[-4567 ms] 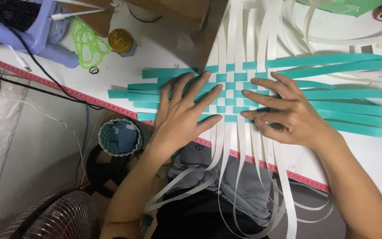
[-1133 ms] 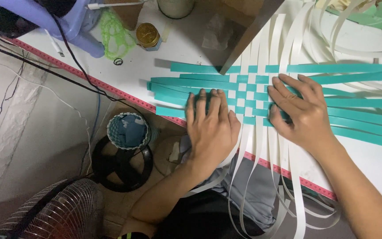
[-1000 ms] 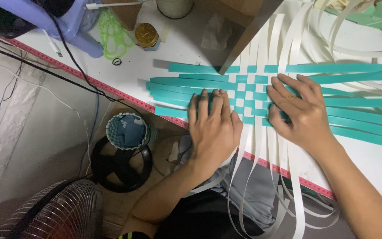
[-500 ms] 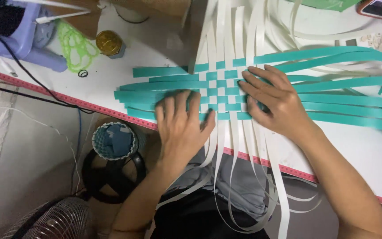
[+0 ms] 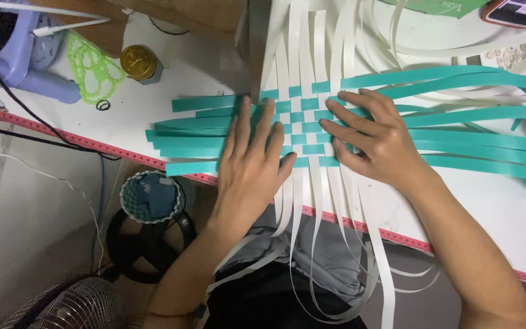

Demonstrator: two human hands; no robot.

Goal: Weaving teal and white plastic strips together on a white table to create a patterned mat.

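Woven patch [image 5: 302, 119] of teal strips [image 5: 482, 137] and white strips [image 5: 312, 42] lies flat on the white surface [image 5: 202, 70]. Left hand [image 5: 252, 161] and right hand [image 5: 375, 137], both open, palms down, press it. Since a second ago, the left hand has slid leftward, smoothing the weave.

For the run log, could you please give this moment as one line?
left hand: flat on teal strips | right hand: flat on woven patch | white strips: overhang table edge

The white worktop [image 5: 202, 73] carries a woven mat of teal and white strips [image 5: 302, 119]; left of the mat lie a gold-lidded tin [image 5: 138, 62], a green bead loop [image 5: 95, 66] and a small black ring [image 5: 103, 105].
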